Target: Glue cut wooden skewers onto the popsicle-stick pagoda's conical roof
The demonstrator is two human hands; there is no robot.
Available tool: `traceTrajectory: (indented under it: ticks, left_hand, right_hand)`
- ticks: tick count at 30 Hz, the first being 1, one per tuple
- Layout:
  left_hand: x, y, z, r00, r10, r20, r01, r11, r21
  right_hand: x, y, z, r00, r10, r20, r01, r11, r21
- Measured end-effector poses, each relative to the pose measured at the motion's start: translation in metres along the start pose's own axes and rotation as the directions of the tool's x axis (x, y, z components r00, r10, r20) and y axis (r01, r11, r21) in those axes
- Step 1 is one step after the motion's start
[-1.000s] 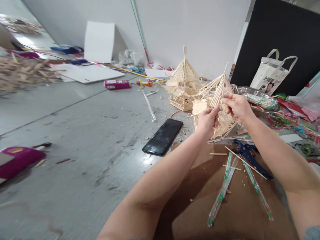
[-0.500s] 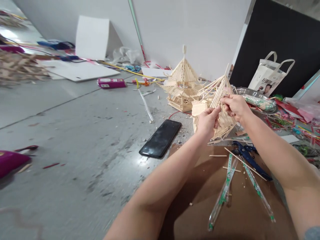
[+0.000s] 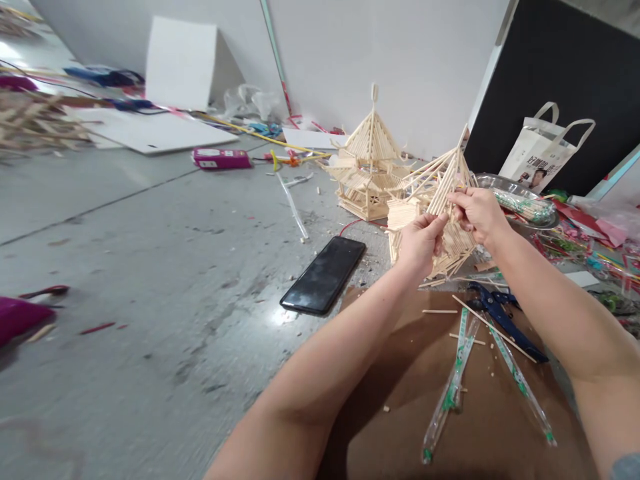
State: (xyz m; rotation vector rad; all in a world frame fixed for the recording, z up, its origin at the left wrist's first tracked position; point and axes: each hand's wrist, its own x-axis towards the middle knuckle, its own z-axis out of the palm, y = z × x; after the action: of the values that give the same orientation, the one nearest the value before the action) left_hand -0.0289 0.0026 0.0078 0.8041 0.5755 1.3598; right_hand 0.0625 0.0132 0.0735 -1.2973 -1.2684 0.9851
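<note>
My left hand (image 3: 424,239) is closed in a pinch at the lower ends of the thin wooden sticks on a model pavilion's roof (image 3: 444,180). Slightly higher and to the right, my right hand (image 3: 477,212) pinches a stick on the same roof slope. The roof rises to a point, with gaps between some of its sticks, over a lower body (image 3: 403,215) of closely laid sticks. My fingers hide part of the front. Just behind on the left stands a similar model pavilion (image 3: 371,170) with a fuller roof and a finial.
A black phone (image 3: 324,275) lies on the grey floor. Blue cutters (image 3: 507,323), loose sticks and clear stick wrappers (image 3: 453,393) lie on a brown board (image 3: 400,437). A metal tray (image 3: 500,181) and a white bag (image 3: 537,157) stand at right. A purple box-shaped object (image 3: 221,159) lies further back.
The view has shifted slightly, so most things appear a little displaced. Both hands stay at the same place on the roof, pinching the sticks.
</note>
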Motion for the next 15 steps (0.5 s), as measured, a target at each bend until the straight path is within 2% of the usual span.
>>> traceTrajectory:
  ticks: [8, 15]
  left_hand:
    - [-0.0001, 0.0012, -0.0007, 1.0, -0.004, 0.027, 0.005, 0.999, -0.037]
    - [0.0032, -0.0014, -0.0019, 1.0, -0.01, 0.005, 0.01, 1.0, 0.0]
  right_hand:
    - [0.0016, 0.0043, -0.0003, 0.999, -0.039, 0.016, 0.039, 0.999, 0.011]
    - [0.0025, 0.0061, 0.0004, 0.998, -0.061, 0.035, 0.06, 0.998, 0.026]
